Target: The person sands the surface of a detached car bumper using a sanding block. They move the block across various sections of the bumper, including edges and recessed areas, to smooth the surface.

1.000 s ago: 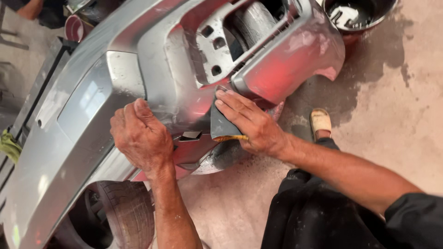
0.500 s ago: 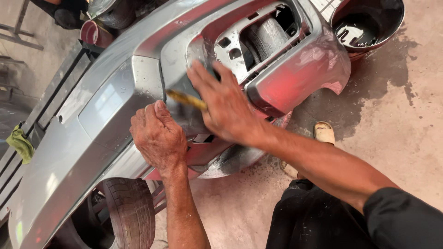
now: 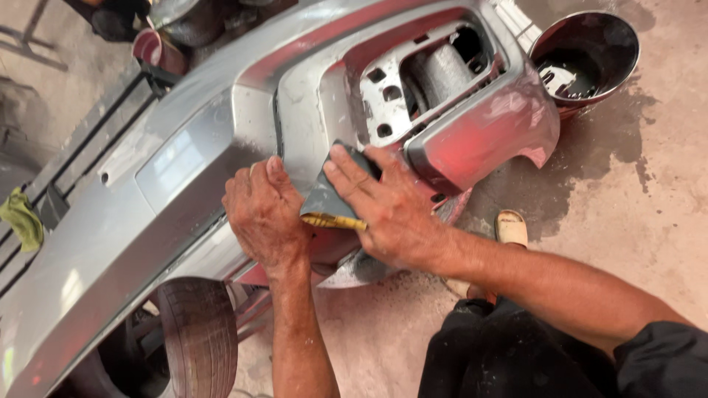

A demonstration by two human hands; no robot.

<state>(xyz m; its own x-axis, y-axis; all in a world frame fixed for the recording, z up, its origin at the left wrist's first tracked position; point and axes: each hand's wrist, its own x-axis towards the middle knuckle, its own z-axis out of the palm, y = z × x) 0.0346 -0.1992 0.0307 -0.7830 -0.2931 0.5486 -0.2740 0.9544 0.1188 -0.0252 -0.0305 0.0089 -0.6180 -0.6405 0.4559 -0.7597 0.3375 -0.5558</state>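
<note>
A silver car bumper (image 3: 155, 199) with red patches lies across the view, its fog-lamp opening at the upper middle. My right hand (image 3: 387, 210) presses a folded grey sheet of sandpaper (image 3: 328, 195) with a yellow edge flat against the bumper just below that opening. My left hand (image 3: 262, 214) rests with curled fingers on the bumper right beside the sandpaper, bracing the panel. The sheet is partly hidden under my right fingers.
A tyre (image 3: 199, 335) stands under the bumper at lower left. A dark round bucket (image 3: 582, 59) sits on the wet concrete floor at upper right. A green rag (image 3: 22, 217) lies at far left. My sandalled foot (image 3: 510, 228) shows near the bumper's corner.
My right hand slid the sandpaper up along the bumper, then back down to beside my left hand. The left hand stayed braced on the panel. The view shifted slightly.
</note>
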